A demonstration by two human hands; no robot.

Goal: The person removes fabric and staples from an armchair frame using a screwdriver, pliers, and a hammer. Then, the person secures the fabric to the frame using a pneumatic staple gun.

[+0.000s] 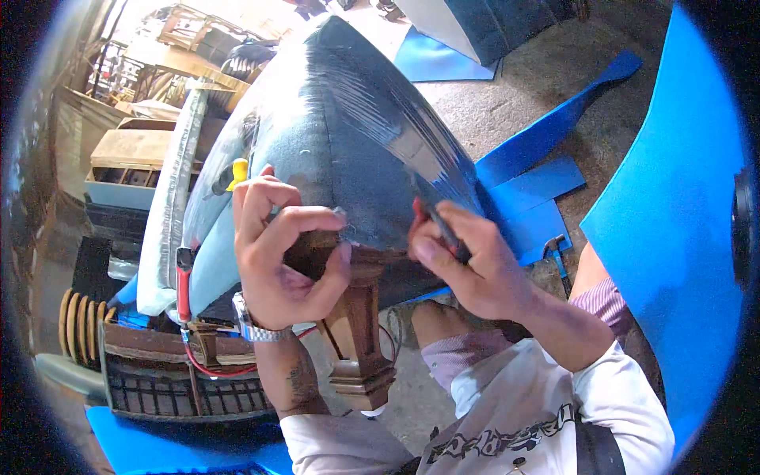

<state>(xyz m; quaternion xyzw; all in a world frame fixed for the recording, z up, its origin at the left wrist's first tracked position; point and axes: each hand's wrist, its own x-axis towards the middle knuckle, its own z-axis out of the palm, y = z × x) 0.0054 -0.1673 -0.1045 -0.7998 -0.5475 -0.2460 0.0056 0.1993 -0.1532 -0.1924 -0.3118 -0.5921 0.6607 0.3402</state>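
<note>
Upholstery work filled the view: a large padded furniture piece covered in grey-blue fabric (332, 158) and wrapped in clear plastic film (396, 119) lay tipped on its side, its carved dark-brown wooden leg (356, 317) pointing toward the person. The left hand (277, 253) was curled at the joint where the leg met the fabric, thumb and forefinger pinched together on the cloth edge there, the other fingers bent around the top of the leg. The right hand (467, 265) was clenched around a slim dark tool with a red handle (431, 218), its tip pressed against the fabric just beside the left fingertips; whether it was a blade or a pick could not be told.

A silver wristwatch (252, 326) sat on the left wrist. Bright blue foam sheets (673, 222) stood and lay to the right, and a small hammer (554, 247) rested on the concrete floor (507, 103) beside them. A red-handled tool with a red cable (184, 285) hung near a dark wooden frame (174, 356) at lower left.

The risk, as I judged it, lay in how close the tool tip stood to the pinching fingers: a slip off the taut, film-slick surface could nick the left hand or tear the fabric. The piece also looked unsteady on its side and might roll under the pressure.
</note>
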